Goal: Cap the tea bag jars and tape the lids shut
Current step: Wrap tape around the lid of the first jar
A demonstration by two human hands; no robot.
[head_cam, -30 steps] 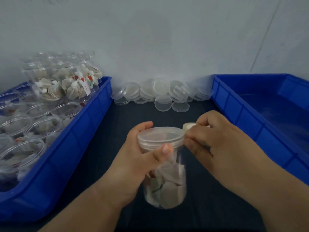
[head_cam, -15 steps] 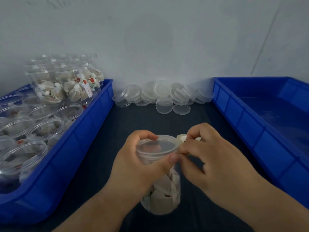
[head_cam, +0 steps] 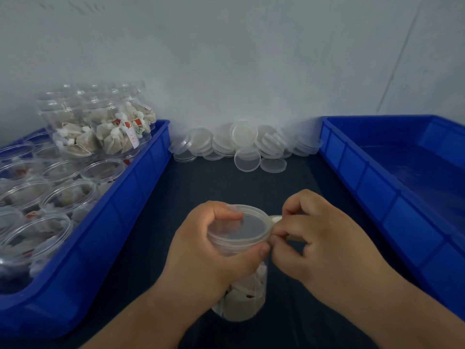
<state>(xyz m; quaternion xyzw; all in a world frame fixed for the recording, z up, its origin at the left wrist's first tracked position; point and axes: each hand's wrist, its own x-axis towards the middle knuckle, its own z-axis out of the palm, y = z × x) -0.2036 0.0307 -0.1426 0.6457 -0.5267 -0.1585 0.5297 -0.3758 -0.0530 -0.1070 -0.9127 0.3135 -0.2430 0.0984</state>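
Observation:
A clear jar (head_cam: pixel 245 295) full of tea bags stands near the table's front, with a clear lid (head_cam: pixel 242 227) on top. My left hand (head_cam: pixel 208 255) grips the jar just under the lid, forefinger lying over the lid's top and thumb on its front edge. My right hand (head_cam: pixel 324 245) is at the lid's right side, its fingers curled and pinching a small whitish roll of tape (head_cam: pixel 276 219), mostly hidden behind the fingers. The tape's end meets the lid rim.
A blue tray (head_cam: pixel 118 222) on the left holds several open jars of tea bags, with more jars stacked at its back. A blue tray (head_cam: pixel 372 187) on the right looks bare inside. A heap of loose clear lids (head_cam: pixel 247 147) lies against the wall.
The jar and both hands have sunk lower and nearer to me. My left forefinger has come over the lid's top. My right hand stays at the rim with the tape.

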